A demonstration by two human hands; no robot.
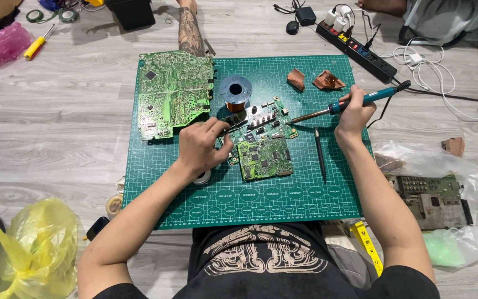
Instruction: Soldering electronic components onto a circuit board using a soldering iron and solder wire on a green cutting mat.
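A small green circuit board [263, 149] lies in the middle of a green cutting mat [283, 205]. My right hand [354, 113] grips a blue-handled soldering iron [355, 103] whose tip reaches the board's top edge. My left hand [203, 145] pinches tweezers [238, 125] that point at the same spot on the board. A larger green circuit board [173, 91] rests on the mat's far left corner. A spool of copper wire [235, 91] stands just beyond the small board. A roll of solder peeks out under my left wrist.
A dark pen-like tool [320, 155] lies on the mat right of the small board. Two brown sponge pieces [316, 80] sit at the mat's far edge. A power strip [355, 47] with cables lies far right, a bagged circuit board [432, 199] right, a yellow bag [37, 246] near left, a screwdriver [37, 44] far left.
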